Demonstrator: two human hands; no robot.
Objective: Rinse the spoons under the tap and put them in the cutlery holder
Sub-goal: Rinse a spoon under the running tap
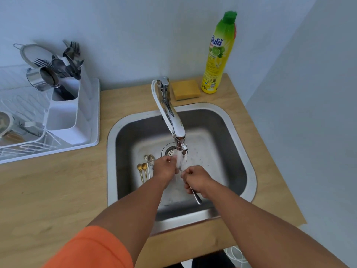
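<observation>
Water runs from the tap (178, 130) into the steel sink (237, 136). My right hand (197, 179) grips a silver spoon by its handle (197, 198), with the bowl end up in the stream. My left hand (167, 168) is at the spoon's bowl under the water, fingers curled round it. Several more spoons (146, 168), two gold and two silver, lie on the sink floor just left of my left hand. The white cutlery holder (65, 113) stands in the dish rack at the left, with forks and spoons in its back compartment.
A yellow sponge (185, 90) and a tall dish soap bottle (219, 53) stand behind the sink. The white dish rack (23, 146) holds a metal cup (41, 78) and a strainer. Wooden counter (58, 182) surrounds the sink; a wall closes the right side.
</observation>
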